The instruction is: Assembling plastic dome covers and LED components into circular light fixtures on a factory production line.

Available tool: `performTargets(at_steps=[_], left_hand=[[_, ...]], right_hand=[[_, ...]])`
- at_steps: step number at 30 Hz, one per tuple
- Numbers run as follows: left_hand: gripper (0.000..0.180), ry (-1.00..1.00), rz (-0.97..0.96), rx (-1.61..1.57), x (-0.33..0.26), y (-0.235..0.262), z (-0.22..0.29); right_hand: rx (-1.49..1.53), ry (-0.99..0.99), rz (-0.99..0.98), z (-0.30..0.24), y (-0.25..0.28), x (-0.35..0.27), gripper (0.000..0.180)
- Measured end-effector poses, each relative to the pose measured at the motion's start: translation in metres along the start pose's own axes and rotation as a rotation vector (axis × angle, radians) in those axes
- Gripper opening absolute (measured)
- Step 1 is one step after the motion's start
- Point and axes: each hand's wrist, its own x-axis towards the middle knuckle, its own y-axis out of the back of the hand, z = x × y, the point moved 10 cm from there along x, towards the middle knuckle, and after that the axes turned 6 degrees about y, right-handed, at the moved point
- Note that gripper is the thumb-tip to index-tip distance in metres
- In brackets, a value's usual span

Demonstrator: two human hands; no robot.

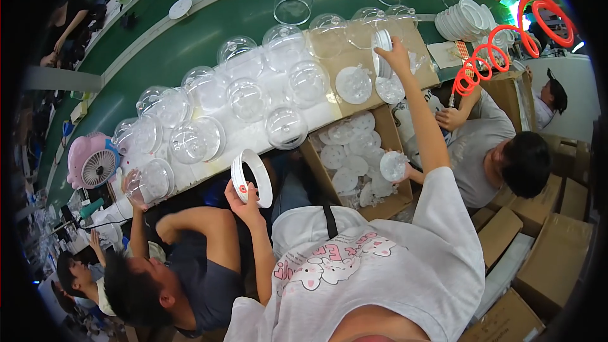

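Starting at the left, a pink desk fan (94, 166) is seen at the table's end, beside rows of clear plastic domes (247, 98) laid on a white sheet. A white ring (251, 178) is gripped by the left hand (242, 199), fingers curled shut around its lower rim, near the table edge. A cardboard box (386, 206) of white discs is set further right. A white disc (382, 44) is pinched by the raised right hand (397, 56) above the table's far right part.
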Motion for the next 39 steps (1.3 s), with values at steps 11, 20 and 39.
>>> performTargets(at_steps=[11, 20, 39], left_hand=[[0.042, -0.048, 0.030, 0.058, 0.010, 0.000, -0.002], [0.043, -0.124, 0.021, 0.196, 0.020, -0.005, 0.004], [0.053, -0.550, -0.036, 0.741, -0.012, -0.043, 0.063]], right_hand=[[-0.388, -0.188, -0.192, 0.007, -0.039, -0.014, 0.047], [-0.515, 0.795, -0.079, -0.100, -0.051, -0.079, 0.025], [-0.189, 0.854, -0.286, -0.097, -0.029, -0.132, 0.021]])
